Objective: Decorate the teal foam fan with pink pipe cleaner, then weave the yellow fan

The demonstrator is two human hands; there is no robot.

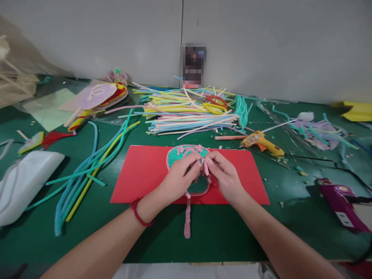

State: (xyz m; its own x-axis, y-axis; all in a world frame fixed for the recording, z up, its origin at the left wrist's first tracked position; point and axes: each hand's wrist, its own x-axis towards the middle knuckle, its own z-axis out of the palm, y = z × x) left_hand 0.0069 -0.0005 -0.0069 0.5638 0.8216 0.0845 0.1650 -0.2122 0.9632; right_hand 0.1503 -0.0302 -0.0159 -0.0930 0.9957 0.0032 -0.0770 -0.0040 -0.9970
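Note:
A round fan (173,154), with a pink rim, rows of green pipe cleaner and small pink flowers at the top, lies on a red sheet (145,174). Its fuzzy pink handle (187,221) points toward me. Over the fan, my left hand (183,173) has its thumb and fingers pinched on a pink pipe cleaner (206,167). My right hand (225,174), close beside it, also grips that pipe cleaner with its fingertips. The hands cover the middle of the fan and part of the strip.
Many coloured pipe cleaners (186,122) are piled behind the sheet, with orange-handled scissors (216,101) on top. To the right lie a yellow glue gun (263,143) and a purple device (343,205). Loose stems (95,166), a white case (31,182) and a lilac fan (97,95) occupy the left.

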